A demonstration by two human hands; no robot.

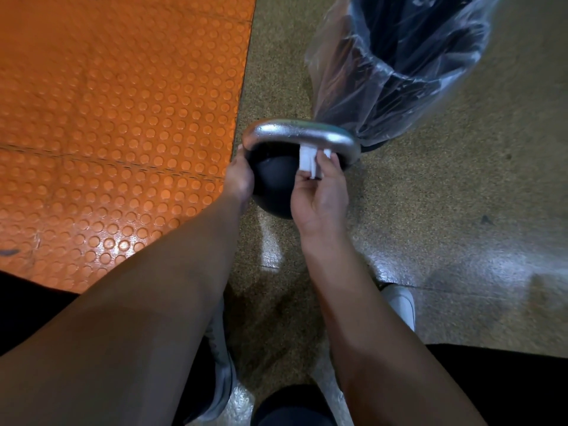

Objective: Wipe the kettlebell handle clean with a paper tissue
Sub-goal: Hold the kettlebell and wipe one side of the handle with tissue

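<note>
A black kettlebell (270, 182) with a shiny silver handle (295, 133) stands on the speckled floor at the centre of the head view. My left hand (239, 176) rests against the ball's left side, just under the handle's left end. My right hand (319, 192) pinches a folded white paper tissue (309, 161), which touches the underside of the handle towards its right end. The lower part of the ball is hidden behind my hands.
A black bin lined with a clear plastic bag (399, 66) stands right behind the kettlebell. An orange studded mat (116, 118) covers the floor to the left. My white shoes (399, 302) and dark-clad knees fill the bottom of the view.
</note>
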